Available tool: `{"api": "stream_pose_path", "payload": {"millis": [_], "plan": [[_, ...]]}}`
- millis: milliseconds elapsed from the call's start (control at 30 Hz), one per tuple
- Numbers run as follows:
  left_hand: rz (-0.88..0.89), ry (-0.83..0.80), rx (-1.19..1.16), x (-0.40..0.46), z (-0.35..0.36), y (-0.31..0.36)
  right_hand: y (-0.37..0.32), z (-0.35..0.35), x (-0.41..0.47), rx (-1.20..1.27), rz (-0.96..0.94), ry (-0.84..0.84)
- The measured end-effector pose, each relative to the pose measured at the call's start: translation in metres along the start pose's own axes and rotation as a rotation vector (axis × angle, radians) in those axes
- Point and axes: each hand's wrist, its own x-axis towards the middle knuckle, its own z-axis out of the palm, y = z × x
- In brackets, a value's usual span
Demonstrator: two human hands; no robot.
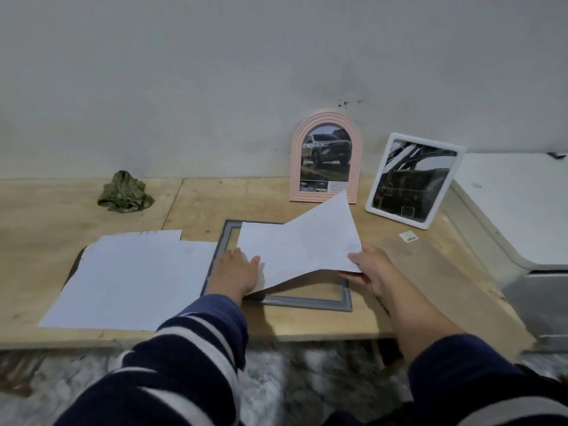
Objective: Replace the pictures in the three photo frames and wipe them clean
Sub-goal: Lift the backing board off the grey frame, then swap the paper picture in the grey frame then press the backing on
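Paper in hand over the third frame: I hold a white sheet (295, 241) above the grey frame (302, 302), which lies flat on the wooden tabletop (46, 216) directly in front of me. My right hand (373, 270) pinches the sheet's near right corner between thumb and fingers, lifting that side so the page bows upward, while my left hand (236, 269) lies with straight fingers on the sheet's left edge, pressing it down inside the frame's opening. Thin and floppy, the page will bend or crease under any firm squeeze, so I judge a light pinch at the corners the safest hold, with a flat palm to seat it. Frame and glazing, by contrast, look rigid and breakable, best taken by the outer rails. Against the wall at the back stand a pink arched frame (295, 167) and a white frame (445, 192), each showing a picture of a vehicle, side by side but apart. More white sheets (129, 281) lie spread just left of the grey frame, a brown backing board (430, 272) lies to its right, and a crumpled green cloth (124, 193) waits well off at the far left, likely for the wiping not yet begun here.
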Motion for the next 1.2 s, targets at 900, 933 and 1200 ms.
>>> {"api": "stream_pose_path", "payload": {"millis": [900,933,1200], "plan": [[-0.113,0.197,-0.478,0.000,-0.020,0.002,0.025,-0.035,-0.003,0.199,0.064,0.071],[-0.090,0.250,-0.466,-0.004,-0.025,-0.002,0.025,-0.030,-0.003,0.176,0.074,0.057],[-0.162,0.425,-0.576,-0.015,-0.066,-0.088,0.024,0.060,0.003,-0.011,0.066,-0.090]]}}
